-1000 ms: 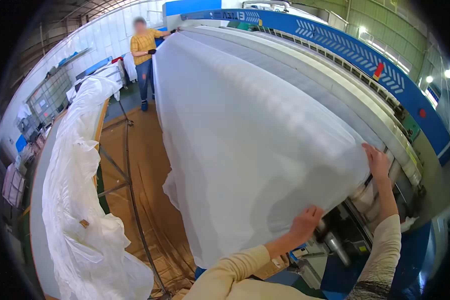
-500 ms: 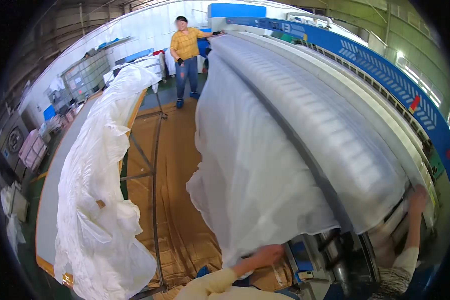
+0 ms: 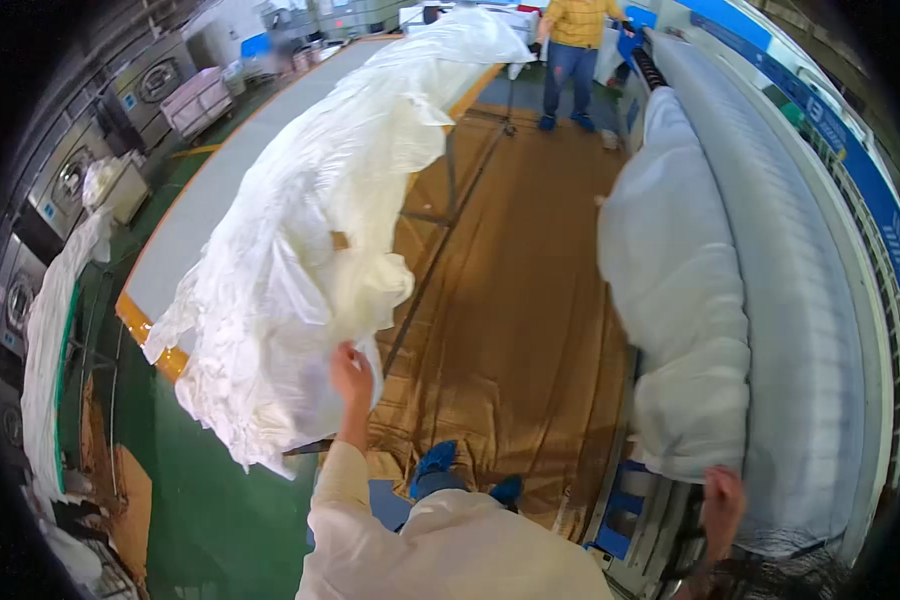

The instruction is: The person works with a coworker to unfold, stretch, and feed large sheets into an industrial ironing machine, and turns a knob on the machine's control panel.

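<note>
Left hand: we're reaching our left hand [image 3: 352, 376] to the near, inner side of the cloth pile, fingers bent and touching fabric; can't tell if they're gripping.
Right hand: we're holding our right hand [image 3: 723, 492] low at the near end of the draped sheet, fingers curled by its hem; blur is hiding whether they're pinching it.
Cloth pile: the white cloth pile [image 3: 300, 230] is lying crumpled along the worktop, spilling over the near end and the inner side.
Draped sheet: the white draped sheet [image 3: 682, 300] is hanging in soft folds down the near side of the machine, just beside the long roller.
Worktop: the long grey worktop [image 3: 195, 215] is running away from us on our left, its orange-brown edging showing at the near corner.
Machine: the long pale roller [image 3: 795, 300] is filling our right side, with a blue beam [image 3: 820, 115] running above and beyond it.
Floor: a brown floor sheet [image 3: 515, 290] is covering the aisle between worktop and machine, creasing near our blue shoe covers [image 3: 435, 465]; green floor [image 3: 225, 520] is showing to the left.
Far end: a co-worker [image 3: 575, 50] in a yellow top is standing between worktop and machine.
Room: front-loading washers [image 3: 155, 82] are lining the left side, with a pink cart [image 3: 196, 103] standing near them.
</note>
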A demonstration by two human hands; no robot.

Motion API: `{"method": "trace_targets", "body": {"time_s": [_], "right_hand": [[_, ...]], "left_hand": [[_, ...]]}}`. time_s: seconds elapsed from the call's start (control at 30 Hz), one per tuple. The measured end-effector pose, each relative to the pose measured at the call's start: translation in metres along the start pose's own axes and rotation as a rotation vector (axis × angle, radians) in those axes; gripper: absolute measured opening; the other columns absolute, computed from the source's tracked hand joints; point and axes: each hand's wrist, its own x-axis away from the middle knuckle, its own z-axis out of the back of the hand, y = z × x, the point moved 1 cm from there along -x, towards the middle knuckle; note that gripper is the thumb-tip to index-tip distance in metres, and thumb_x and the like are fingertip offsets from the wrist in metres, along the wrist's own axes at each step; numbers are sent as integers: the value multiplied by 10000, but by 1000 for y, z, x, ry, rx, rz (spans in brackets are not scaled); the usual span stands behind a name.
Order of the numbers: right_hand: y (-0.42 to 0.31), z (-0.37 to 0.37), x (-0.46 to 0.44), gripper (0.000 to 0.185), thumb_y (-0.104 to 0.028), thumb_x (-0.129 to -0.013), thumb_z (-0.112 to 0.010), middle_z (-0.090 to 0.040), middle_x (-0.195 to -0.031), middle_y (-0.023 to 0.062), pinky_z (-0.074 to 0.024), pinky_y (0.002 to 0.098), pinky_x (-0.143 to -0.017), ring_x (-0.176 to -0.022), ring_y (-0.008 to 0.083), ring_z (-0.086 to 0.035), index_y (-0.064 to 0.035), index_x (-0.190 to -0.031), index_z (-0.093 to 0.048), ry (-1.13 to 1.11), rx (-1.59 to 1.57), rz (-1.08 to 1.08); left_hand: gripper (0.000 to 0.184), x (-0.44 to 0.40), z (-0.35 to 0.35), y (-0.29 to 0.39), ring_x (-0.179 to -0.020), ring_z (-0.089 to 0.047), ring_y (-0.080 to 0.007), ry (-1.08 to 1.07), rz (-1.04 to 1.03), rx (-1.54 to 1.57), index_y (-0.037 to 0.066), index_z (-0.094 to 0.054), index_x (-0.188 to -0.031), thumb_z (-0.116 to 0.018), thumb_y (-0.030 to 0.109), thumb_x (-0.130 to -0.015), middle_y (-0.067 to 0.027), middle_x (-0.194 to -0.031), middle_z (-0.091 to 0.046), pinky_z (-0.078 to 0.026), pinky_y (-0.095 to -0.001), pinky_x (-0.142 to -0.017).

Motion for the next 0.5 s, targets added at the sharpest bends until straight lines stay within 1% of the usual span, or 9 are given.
{"method": "trace_targets", "body": {"time_s": [0.07, 0.13, 0.2, 0.27, 0.33, 0.37, 0.4, 0.43, 0.5], "right_hand": [[-8, -40, -31, 78, -68, -799, -585, -589, -840, 121, -456, 297, -694, -755, 194, -573, -14, -846, -616, -160, -44, -17], [-11, -86, -24, 79, -75, -800, -594, -586, -805, 102, -458, 296, -636, -740, 177, -571, -25, -856, -619, -235, -178, -79], [-23, -125, -16, 78, -75, -796, -600, -582, -802, 98, -457, 292, -613, -744, 174, -573, -34, -858, -624, -284, -273, -25], [-34, -139, -11, 79, -75, -792, -606, -578, -798, 95, -455, 289, -591, -748, 171, -574, -43, -861, -629, -315, -359, 18], [-46, -149, -3, 96, -107, -803, -600, -578, -825, 101, -465, 307, -615, -762, 199, -581, -57, -877, -634, -593, -341, -72], [-52, -156, 2, 105, -123, -809, -597, -578, -838, 104, -469, 316, -626, -769, 212, -585, -64, -886, -637, -717, -336, -124], [-52, -164, 4, 105, -123, -809, -597, -578, -838, 104, -469, 316, -626, -769, 212, -585, -64, -886, -637, -665, -342, -142], [-47, -174, 10, 130, -157, -823, -573, -584, -845, 117, -468, 341, -645, -786, 237, -583, -80, -906, -637, -719, -270, -63], [-32, -195, 25, 185, -223, -849, -526, -597, -859, 143, -464, 391, -682, -819, 286, -580, -112, -947, -636, -829, -117, 84]], "left_hand": [[307, -64, 9, -6, -821, -510, -294, 83, 2, -113, 60, -530, -999, -584, 46, -697, -110, -865, -550, -412, -384, -739], [236, -103, 45, -21, -748, -508, -292, 372, -122, -166, 15, -526, -950, -550, 49, -718, -125, -778, -534, -413, -383, -690], [283, -140, 62, -56, -798, -505, -306, 499, -82, -259, 17, -521, -971, -578, 70, -699, -131, -818, -540, -406, -403, -730], [460, -158, 75, -84, -942, -481, -329, 474, 55, -331, 23, -468, -1110, -648, 140, -704, -143, -1003, -536, -382, -412, -833], [591, -175, 69, -147, -995, -475, -336, 526, 96, -471, 0, -433, -1163, -670, 308, -718, -159, -1074, -523, -375, -414, -871], [649, -178, 69, -161, -1020, -470, -341, 462, 198, -488, -11, -425, -1175, -663, 378, -714, -169, -1097, -516, -370, -418, -888], [712, -181, 64, -173, -1044, -465, -345, 396, 289, -493, -22, -417, -1187, -657, 448, -709, -178, -1120, -509, -365, -422, -905], [751, -185, 58, -189, -1074, -457, -343, 364, 302, -471, -15, -418, -1196, -656, 490, -693, -182, -1158, -493, -365, -430, -912], [735, -193, 43, -218, -991, -538, -316, 228, 307, -372, 19, -436, -1200, -670, 478, -675, -181, -1110, -543, -427, -437, -837]]}}
